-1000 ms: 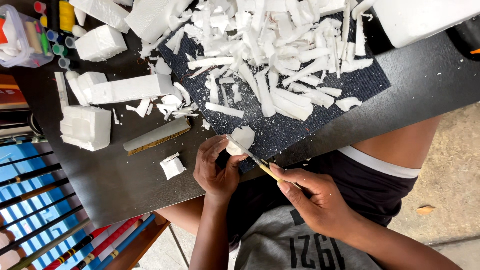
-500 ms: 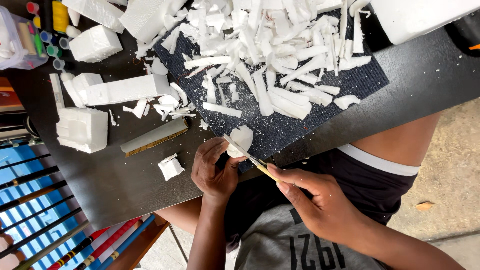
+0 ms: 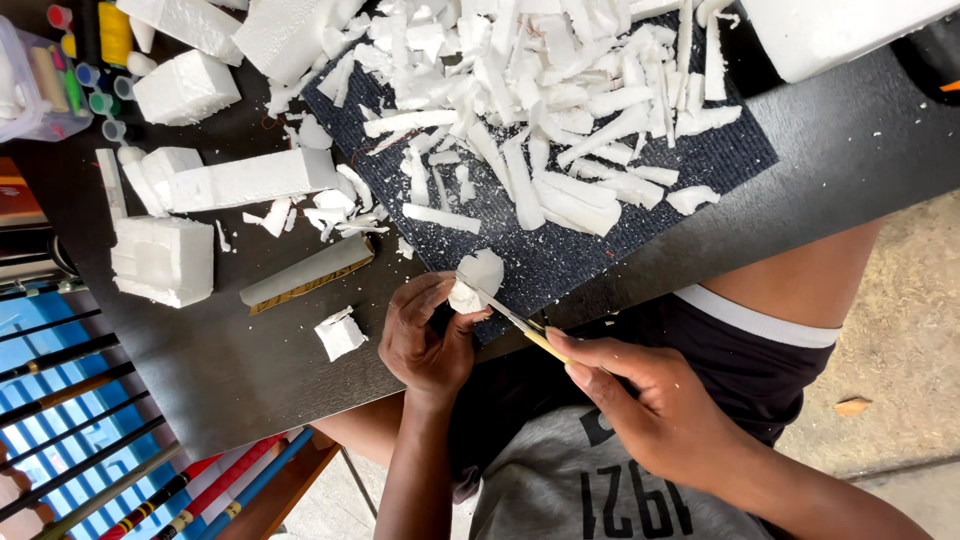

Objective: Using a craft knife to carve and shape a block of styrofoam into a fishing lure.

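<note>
At the near edge of the dark surface [image 3: 250, 390], the left hand [image 3: 425, 340] grasps a small white foam piece [image 3: 475, 280] while the right hand [image 3: 650, 400] grips a yellow-handled knife [image 3: 525, 332], best drawn in thin strokes clear of the thumb.

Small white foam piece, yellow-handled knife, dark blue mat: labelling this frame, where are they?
small white foam piece [image 3: 478, 278], head view, upper face.
yellow-handled knife [image 3: 545, 343], head view, handle.
dark blue mat [image 3: 720, 155], head view, bare right part.

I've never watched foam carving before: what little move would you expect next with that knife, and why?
Probably a short push of the knife blade further through the small white foam piece, shaving off a sliver. The left hand pinches the piece over the dark mat, the right hand holds the yellow handle, and the blade tip already meets the foam's edge.
</note>
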